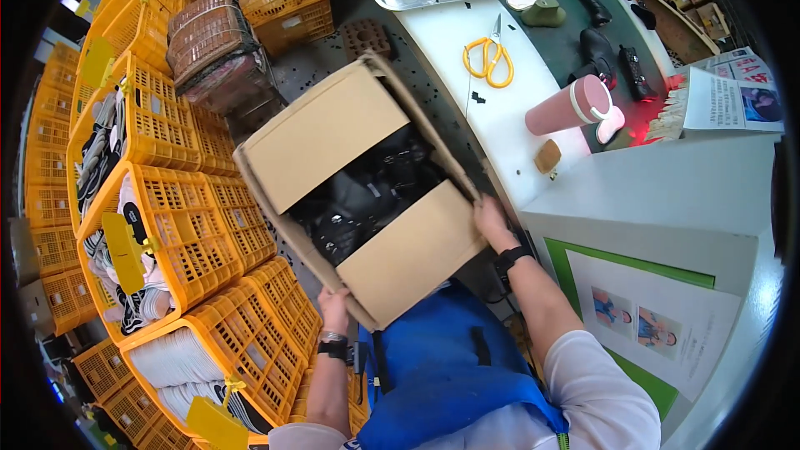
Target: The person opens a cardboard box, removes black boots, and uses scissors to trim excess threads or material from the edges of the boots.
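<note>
On the carton (408, 252), both grips (334, 310) (493, 222) clasp edges.

A person in a blue apron (442, 358) has a big cardboard box (329, 133) by its near end, the left hand (334, 310) at one corner and the right hand (492, 223) at the other. Two flaps lie folded across the top, and shiny black goods (367, 192) show in the gap between them; I can't tell what they are. Yellow plastic crates (177, 221) are stacked along the person's left, one holding pale shoe soles (192, 358). Over on the right, yellow-handled scissors (490, 60) lie on a white worktop (450, 58) near a pink tumbler (562, 108), with black boots (590, 2) on the green surface (558, 37) beyond.
</note>
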Demonstrator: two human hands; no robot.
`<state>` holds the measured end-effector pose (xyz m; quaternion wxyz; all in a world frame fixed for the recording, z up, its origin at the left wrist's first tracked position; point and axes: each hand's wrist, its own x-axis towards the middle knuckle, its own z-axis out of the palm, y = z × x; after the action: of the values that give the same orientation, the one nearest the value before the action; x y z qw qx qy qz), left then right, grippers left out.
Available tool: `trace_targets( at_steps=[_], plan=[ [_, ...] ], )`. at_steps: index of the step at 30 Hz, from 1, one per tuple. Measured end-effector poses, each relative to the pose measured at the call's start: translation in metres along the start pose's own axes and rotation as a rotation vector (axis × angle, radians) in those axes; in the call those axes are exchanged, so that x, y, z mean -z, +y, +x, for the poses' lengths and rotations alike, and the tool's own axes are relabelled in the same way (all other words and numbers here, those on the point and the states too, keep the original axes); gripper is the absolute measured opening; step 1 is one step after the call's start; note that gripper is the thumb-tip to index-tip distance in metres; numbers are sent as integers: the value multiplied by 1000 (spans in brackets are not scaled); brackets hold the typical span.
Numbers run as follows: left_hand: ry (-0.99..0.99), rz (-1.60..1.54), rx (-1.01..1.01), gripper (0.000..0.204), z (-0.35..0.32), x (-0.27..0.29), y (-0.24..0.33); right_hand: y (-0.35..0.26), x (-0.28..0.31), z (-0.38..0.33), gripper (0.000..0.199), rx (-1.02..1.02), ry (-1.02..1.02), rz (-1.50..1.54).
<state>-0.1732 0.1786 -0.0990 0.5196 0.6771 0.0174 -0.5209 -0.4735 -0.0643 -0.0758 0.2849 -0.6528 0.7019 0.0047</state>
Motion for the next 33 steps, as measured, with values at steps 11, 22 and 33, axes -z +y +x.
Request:
trace_targets(
  at_steps=[11, 22, 33],
  plan=[
    [-26, -93, 19, 45, 17, -88, 46, 74, -37, 3, 49, -376, 138, -400],
    [21, 821, -174, 43, 32, -92, 44, 5, -39, -39, 62, -690, 272, 1232],
    [-59, 782, -22, 43, 25, -93, 75, -40, -47, -95, 57, -759, -383, 1188]
  ],
)
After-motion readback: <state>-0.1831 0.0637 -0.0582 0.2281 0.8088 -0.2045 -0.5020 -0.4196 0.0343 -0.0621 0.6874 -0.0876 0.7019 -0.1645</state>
